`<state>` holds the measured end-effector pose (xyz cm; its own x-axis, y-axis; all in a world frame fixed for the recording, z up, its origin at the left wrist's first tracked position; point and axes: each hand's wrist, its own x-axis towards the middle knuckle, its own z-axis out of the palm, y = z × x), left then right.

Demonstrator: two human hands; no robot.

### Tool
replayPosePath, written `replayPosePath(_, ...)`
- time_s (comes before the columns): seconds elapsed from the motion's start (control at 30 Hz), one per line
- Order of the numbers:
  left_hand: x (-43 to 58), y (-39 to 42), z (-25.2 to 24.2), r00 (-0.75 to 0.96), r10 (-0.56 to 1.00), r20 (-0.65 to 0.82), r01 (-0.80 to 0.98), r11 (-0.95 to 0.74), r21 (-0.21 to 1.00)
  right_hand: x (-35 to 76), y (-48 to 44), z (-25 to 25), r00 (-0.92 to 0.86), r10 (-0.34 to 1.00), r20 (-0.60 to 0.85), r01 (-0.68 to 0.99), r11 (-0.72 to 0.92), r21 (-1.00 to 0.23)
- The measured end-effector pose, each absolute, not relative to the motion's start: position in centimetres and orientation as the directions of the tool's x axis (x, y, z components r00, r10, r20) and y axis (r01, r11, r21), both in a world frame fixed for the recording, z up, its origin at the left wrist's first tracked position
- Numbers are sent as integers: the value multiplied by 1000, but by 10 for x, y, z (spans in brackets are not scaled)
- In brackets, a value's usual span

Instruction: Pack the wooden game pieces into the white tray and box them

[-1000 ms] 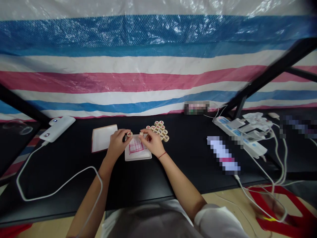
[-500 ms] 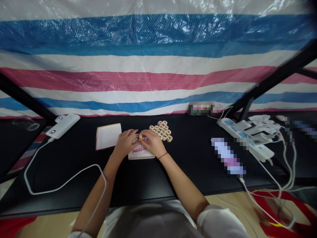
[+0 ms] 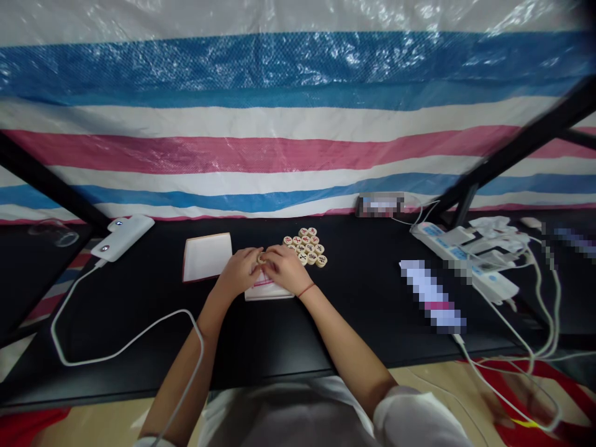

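Note:
My left hand (image 3: 241, 270) and my right hand (image 3: 285, 268) meet over a white box (image 3: 270, 295) with pink lines on its top face. Between their fingertips a round wooden piece (image 3: 261, 258) shows, partly hidden by the fingers. Both hands are closed around it. Just beyond my right hand lie several round pieces (image 3: 311, 248) with red or black characters, packed side by side on the black table (image 3: 261, 347). To the left of my left hand rests an open box lid (image 3: 207, 257), its white inside facing up.
A white power bank (image 3: 125, 238) with a cable is at the left, near a clear glass (image 3: 56, 233). On the right are a phone (image 3: 433, 297), a power strip (image 3: 465, 257) and tangled cables. Striped sheeting (image 3: 279, 155) hangs behind.
The fingers of both hands have drawn closer together over the box, and less of the pieces between them shows. The whole view has shifted slightly.

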<state>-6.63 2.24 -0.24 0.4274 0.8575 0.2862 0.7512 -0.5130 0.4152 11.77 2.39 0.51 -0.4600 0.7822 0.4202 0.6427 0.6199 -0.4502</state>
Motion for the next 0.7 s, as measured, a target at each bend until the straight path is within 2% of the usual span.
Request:
replayPosePath(0.07, -63, 22, 0, 427, 857, 288, 754, -513, 410, 129, 31, 12, -386, 809, 443, 650, 580, -492)
replayPosePath(0.13, -58, 23, 3, 422, 869, 259, 778, -493, 389, 146, 46, 20, -255, 872, 417, 724, 458, -515)
replayPosePath(0.2, -52, 23, 6, 401, 893, 204, 822, -449, 352, 165, 65, 28, -111, 944, 310, 834, 258, -487)
replayPosePath(0.3, -45, 24, 7, 371, 917, 144, 868, -398, 297, 185, 95, 39, -62, 998, 12, 940, 63, -335)
replayPosePath(0.37, -45, 23, 7, 371, 917, 145, 871, -398, 287, 189, 110, 43, -76, 986, -149, 967, 36, -252)
replayPosePath(0.43, -46, 22, 6, 382, 910, 161, 862, -414, 292, 189, 118, 46, -86, 972, -217, 974, 37, -222)
replayPosePath(0.7, -53, 19, 3, 424, 891, 162, 846, -454, 280, 174, 126, 52, -51, 964, -261, 981, -1, -193)
